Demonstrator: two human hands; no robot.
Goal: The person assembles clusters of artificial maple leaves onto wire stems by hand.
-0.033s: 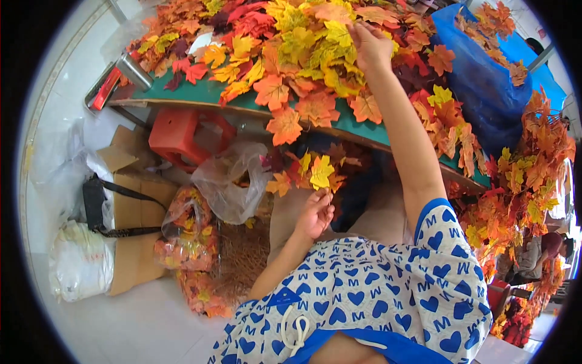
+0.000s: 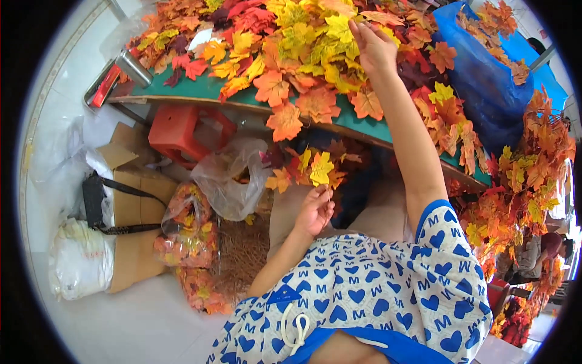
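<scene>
Low in front of my lap, my left hand is closed, thumb and fingers pinching the stem of an artificial maple leaf sprig. Its front leaf is yellow, with orange and dark red leaves around it. My right arm stretches over the green table; my right hand is at the edge of a heap of yellow artificial leaves. Its fingers are extended and a little apart, with the tips close to a yellow leaf. I make out nothing held in them.
Orange and red leaves cover the green tabletop. A blue plastic bag stands at the right. Under the table are a red stool and a clear bag. Left of me sit a cardboard box, bagged leaves and brown stems.
My right hand's fingertips look slightly more spread at the yellow leaves. My left hand stays on the sprig, almost unmoved.
</scene>
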